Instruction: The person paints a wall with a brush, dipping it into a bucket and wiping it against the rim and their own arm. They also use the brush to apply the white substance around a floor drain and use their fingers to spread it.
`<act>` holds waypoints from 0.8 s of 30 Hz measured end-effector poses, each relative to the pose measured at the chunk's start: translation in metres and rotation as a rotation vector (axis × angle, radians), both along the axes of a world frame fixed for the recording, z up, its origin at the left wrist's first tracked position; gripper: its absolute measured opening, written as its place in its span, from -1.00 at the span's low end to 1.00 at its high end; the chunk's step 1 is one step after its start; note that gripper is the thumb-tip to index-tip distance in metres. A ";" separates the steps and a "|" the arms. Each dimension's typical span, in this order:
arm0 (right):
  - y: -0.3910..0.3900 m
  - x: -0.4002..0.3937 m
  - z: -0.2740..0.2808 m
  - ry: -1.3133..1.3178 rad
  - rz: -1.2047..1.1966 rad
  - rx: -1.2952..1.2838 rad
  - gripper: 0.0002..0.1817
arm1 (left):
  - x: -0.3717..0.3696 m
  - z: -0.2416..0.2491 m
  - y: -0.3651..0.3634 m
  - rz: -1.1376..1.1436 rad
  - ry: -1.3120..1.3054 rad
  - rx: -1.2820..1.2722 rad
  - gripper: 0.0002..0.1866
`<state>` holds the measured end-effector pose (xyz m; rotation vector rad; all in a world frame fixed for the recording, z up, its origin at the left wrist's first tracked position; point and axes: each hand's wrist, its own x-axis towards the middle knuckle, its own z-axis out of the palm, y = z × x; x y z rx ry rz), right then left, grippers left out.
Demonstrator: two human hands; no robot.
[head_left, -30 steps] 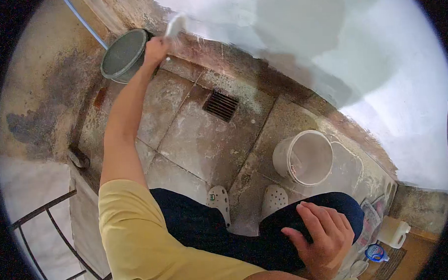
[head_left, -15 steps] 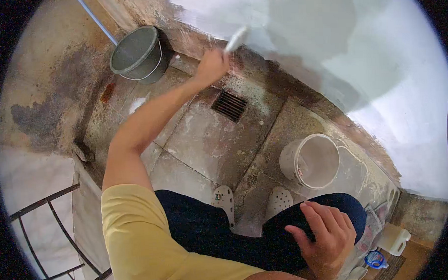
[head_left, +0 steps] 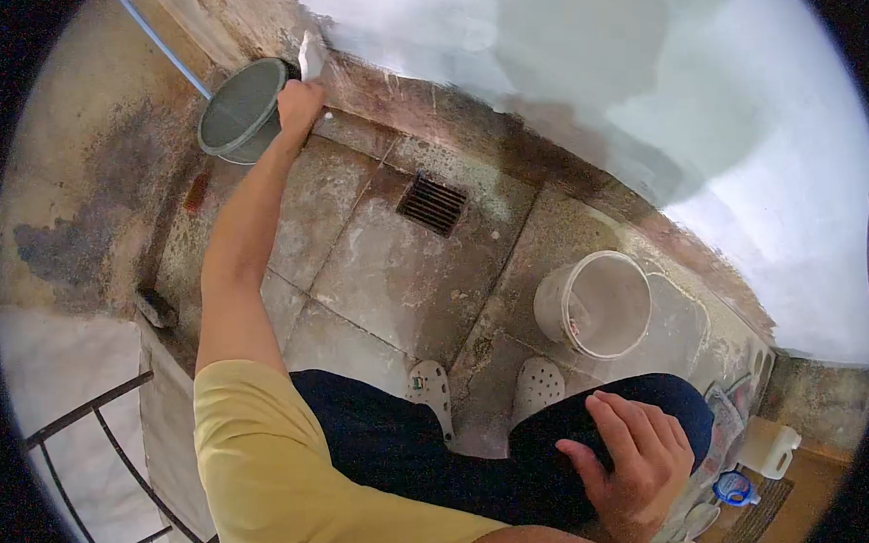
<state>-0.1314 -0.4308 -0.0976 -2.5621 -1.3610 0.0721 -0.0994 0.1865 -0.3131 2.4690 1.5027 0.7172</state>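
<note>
My left hand (head_left: 299, 104) is closed around the handle of a paintbrush (head_left: 310, 58), whose white-coated head points up at the stained lower strip of the wall. From this view the hand overlaps the right rim of a dark grey bucket (head_left: 242, 111) in the corner. Above and to the right, the wall (head_left: 581, 84) carries fresh white paint with a greyish damp-looking patch. My right hand (head_left: 637, 461) rests over my right knee, thumb apart and fingers loosely bent, with nothing in it. Nearest to it, a white bucket (head_left: 560, 305) stands on the floor, its inside smeared with pale residue.
A metal drain grate (head_left: 432, 205) is set in the tiled floor. An orange scrubbing brush (head_left: 196, 192) lies by the left wall. At lower right are a white jug (head_left: 768, 448) and a blue-topped item (head_left: 736, 489). A black metal railing (head_left: 87, 406) stands at lower left.
My left hand has swung left along the wall with the paintbrush, from above the drain to beside the grey bucket. The right hand stays on the knee.
</note>
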 end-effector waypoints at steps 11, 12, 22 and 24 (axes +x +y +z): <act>0.014 0.001 -0.005 -0.007 0.067 0.007 -0.52 | 0.072 0.012 -0.251 -0.647 0.056 -0.075 -0.76; 0.014 0.001 -0.005 -0.016 0.075 0.007 -0.52 | 0.073 0.016 -0.260 -0.727 0.089 -0.089 -0.73; -0.005 0.002 0.001 -0.007 0.010 -0.005 -0.48 | -0.001 0.004 -0.062 -0.752 0.166 0.212 -0.62; -0.007 0.002 0.002 0.004 0.005 0.011 -0.48 | -0.013 -0.012 -0.003 -0.175 0.151 -0.024 -0.61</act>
